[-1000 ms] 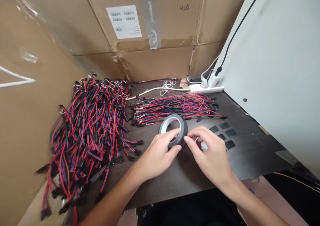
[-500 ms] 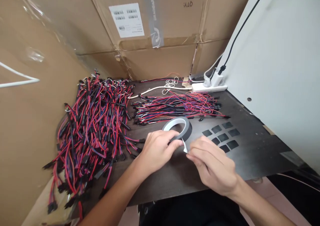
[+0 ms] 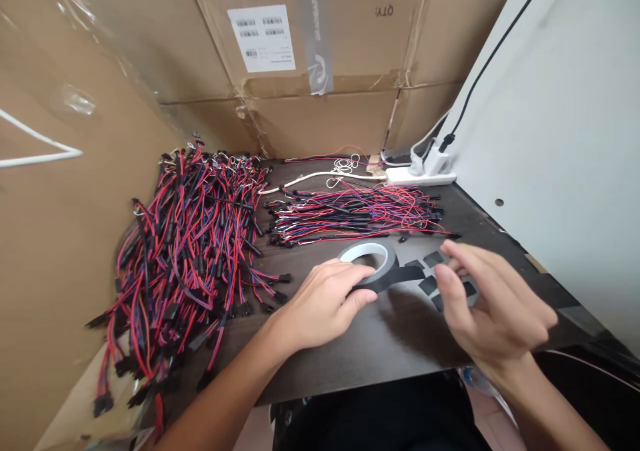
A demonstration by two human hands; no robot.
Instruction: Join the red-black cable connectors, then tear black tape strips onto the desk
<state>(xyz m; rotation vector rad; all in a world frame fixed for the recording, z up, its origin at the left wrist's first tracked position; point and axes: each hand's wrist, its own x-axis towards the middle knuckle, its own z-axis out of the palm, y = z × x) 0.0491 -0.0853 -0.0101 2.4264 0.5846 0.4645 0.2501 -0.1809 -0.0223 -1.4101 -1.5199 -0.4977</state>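
My left hand [image 3: 325, 301] grips a roll of black tape [image 3: 387, 274] by its near side, thumb outside and fingers over the rim. A short loose strip of tape [image 3: 409, 274] sticks out to the right from the roll. To the right of that strip is my right hand [image 3: 495, 304], raised over the table, its thumb and index finger apart and nothing visible between them. Several cut squares of black tape [image 3: 433, 259] lie on the table beneath and beside my right hand, which hides some of them.
A big heap of red, blue and black wire harnesses [image 3: 195, 238] covers the table's left side. Behind the tape lies a flatter wire bundle [image 3: 350, 214]. A white power strip [image 3: 420, 176] sits at the back, near cardboard boxes [image 3: 325, 121]; a white panel [image 3: 565, 138] stands at right.
The right hand has moved right, away from the roll, and its fingers have parted. The roll has shifted slightly right, and a black strip now extends from it.
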